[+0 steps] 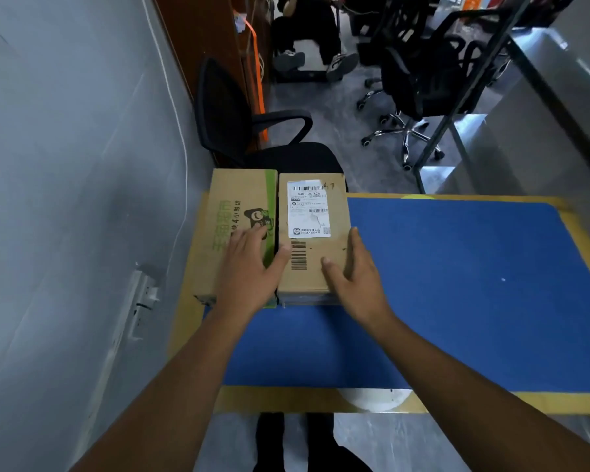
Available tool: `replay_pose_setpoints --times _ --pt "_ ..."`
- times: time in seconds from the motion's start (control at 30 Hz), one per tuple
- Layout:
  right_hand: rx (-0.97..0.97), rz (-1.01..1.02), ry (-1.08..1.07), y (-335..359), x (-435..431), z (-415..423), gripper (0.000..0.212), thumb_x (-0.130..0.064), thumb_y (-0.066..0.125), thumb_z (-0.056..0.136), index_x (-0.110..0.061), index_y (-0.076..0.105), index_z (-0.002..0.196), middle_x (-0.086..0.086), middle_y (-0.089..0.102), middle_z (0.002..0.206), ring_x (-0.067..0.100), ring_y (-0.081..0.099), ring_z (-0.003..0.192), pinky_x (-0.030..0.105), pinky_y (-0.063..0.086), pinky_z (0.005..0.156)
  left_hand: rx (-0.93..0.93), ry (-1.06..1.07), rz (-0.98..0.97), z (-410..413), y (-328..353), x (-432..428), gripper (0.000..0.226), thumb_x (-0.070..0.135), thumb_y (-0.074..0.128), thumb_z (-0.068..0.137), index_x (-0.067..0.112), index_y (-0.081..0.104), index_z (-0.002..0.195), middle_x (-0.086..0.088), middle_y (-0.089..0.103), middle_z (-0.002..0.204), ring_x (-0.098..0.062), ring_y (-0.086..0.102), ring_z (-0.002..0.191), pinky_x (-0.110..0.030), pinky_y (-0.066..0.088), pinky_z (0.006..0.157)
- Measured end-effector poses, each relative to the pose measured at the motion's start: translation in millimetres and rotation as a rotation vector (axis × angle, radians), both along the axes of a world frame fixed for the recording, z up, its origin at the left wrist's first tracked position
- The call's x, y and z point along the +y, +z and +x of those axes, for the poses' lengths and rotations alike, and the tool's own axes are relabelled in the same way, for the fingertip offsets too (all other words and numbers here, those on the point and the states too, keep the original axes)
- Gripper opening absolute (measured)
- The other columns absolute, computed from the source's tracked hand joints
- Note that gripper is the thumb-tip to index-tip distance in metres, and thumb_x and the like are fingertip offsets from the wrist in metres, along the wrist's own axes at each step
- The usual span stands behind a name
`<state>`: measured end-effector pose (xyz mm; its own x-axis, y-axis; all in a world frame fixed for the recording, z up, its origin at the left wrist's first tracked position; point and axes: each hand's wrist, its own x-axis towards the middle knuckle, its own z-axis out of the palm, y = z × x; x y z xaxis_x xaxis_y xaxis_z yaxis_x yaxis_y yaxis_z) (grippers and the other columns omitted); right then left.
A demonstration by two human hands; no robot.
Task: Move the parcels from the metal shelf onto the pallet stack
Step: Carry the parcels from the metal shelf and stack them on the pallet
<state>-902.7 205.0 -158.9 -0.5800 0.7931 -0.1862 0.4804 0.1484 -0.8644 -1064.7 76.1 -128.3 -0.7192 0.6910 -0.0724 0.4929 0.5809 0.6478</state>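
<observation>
Two cardboard parcels lie side by side at the far left corner of the blue-topped pallet stack [457, 284]. The left parcel [225, 216] carries green print and a green stripe. The right parcel [314, 264] bears a white shipping label and a barcode. My left hand [252, 267] rests flat across the seam between them, fingers straight on the green-printed parcel, thumb on the labelled one. My right hand [351, 267] lies along the labelled parcel's right edge, thumb on top, fingers extended down its side. The metal shelf [539, 107] stands at the right.
A grey wall [65, 199] with a socket runs along the left. A black office chair [252, 137] stands just behind the parcels. Further back are another swivel chair [413, 80] and a seated person's legs [307, 46]. The stack has a yellow-brown border.
</observation>
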Motion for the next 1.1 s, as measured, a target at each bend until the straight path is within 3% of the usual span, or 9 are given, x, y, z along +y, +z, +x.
replay_pose_setpoints --times 0.13,0.27,0.4,0.6,0.77,0.97,1.1 --pt "-0.013 0.007 -0.003 6 -3 4 0.09 -0.052 0.061 0.102 -0.029 0.005 0.169 -0.004 0.031 0.165 0.003 0.031 0.142 0.025 0.027 0.112 -0.005 -0.023 0.012 -2 2 -1 0.073 0.068 0.045 0.099 0.021 0.042 0.154 -0.004 0.04 0.163 -0.026 0.025 0.156 -0.054 0.028 0.124" --pt "-0.01 0.048 -0.102 14 -13 34 0.085 -0.054 0.058 0.102 -0.029 0.01 0.169 -0.007 0.023 0.171 0.009 0.026 0.155 0.034 0.026 0.125 -0.016 -0.084 0.112 15 12 7 0.063 0.06 0.051 0.1 0.021 0.048 0.15 -0.001 0.042 0.162 -0.022 0.022 0.157 -0.05 0.029 0.124" --pt "-0.091 0.138 -0.271 23 -34 100 0.08 -0.049 0.058 0.104 -0.021 0.018 0.168 0.001 0.028 0.17 0.015 0.027 0.156 0.022 0.021 0.118 -0.067 -0.274 0.203 66 16 33 0.056 0.05 0.06 0.1 0.018 0.054 0.146 -0.001 0.045 0.16 -0.021 0.02 0.157 -0.041 0.021 0.126" --pt "-0.207 0.193 -0.647 42 -74 256 0.076 -0.046 0.061 0.104 -0.018 0.027 0.166 0.004 0.035 0.167 0.02 0.033 0.154 0.025 0.025 0.12 -0.175 -0.681 0.247 210 19 61 0.06 0.052 0.061 0.099 0.019 0.053 0.148 0.0 0.045 0.161 -0.022 0.02 0.158 -0.04 0.022 0.125" --pt "-0.254 0.223 -0.896 62 -133 394 0.073 -0.052 0.059 0.103 -0.027 0.029 0.165 0.0 0.036 0.165 0.018 0.035 0.151 0.025 0.027 0.112 -0.193 -1.033 0.209 345 28 52 0.062 0.058 0.059 0.097 0.026 0.05 0.15 0.008 0.04 0.163 -0.014 0.015 0.159 -0.041 0.022 0.126" --pt "-0.305 0.263 -1.176 83 -233 555 0.073 -0.053 0.058 0.103 -0.023 0.03 0.165 0.002 0.038 0.165 0.018 0.035 0.152 0.034 0.03 0.123 -0.226 -1.338 0.226 531 48 10 0.064 0.061 0.056 0.097 0.032 0.046 0.153 0.013 0.035 0.165 -0.007 0.013 0.157 -0.039 0.023 0.123" --pt "-0.306 0.294 -1.37 93 -306 661 0.071 -0.05 0.06 0.103 -0.022 0.034 0.163 0.0 0.04 0.164 0.015 0.037 0.15 0.022 0.025 0.117 -0.307 -1.519 0.24 660 56 -42 0.063 0.059 0.059 0.096 0.03 0.048 0.151 0.012 0.038 0.164 -0.006 0.014 0.156 -0.027 0.017 0.119"
